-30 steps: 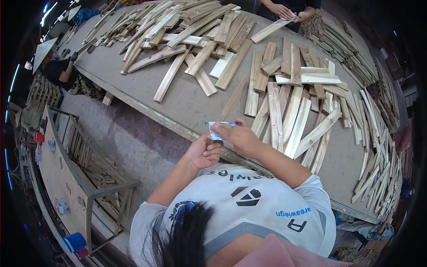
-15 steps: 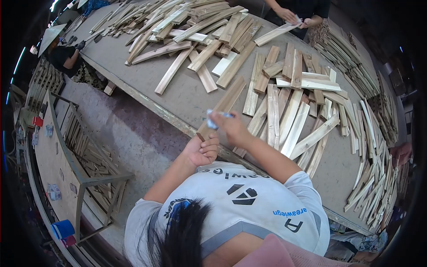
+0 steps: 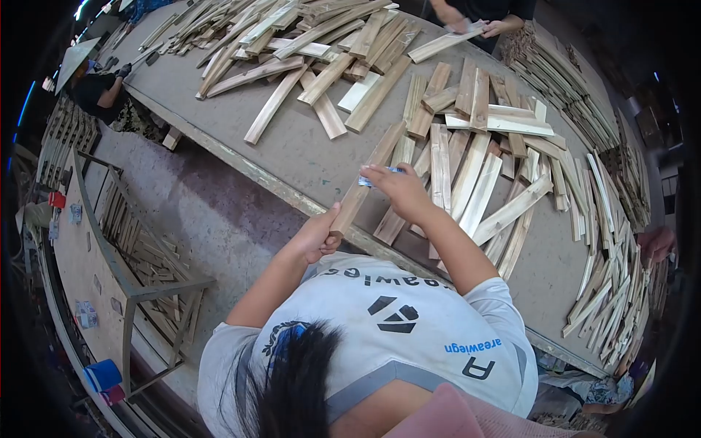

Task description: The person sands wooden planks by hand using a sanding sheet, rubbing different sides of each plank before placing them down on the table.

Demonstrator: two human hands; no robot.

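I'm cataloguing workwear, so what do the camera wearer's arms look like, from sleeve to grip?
The left grip and right grip are ungloved, with no watch or bracelet showing. Both forearms are bare below the short sleeves of a white shirt with grey trim, black lettering and some blue print.

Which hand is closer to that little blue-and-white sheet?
The right. The right hand holds the blue-and-white sheet under its fingers, on the board. The left hand is farther off, gripping the board's near end.

Soft light on the tabletop (image 3: 288, 162), glare from a bluish tube (image 3: 24, 113) at left, fisheye curvature, black corners.
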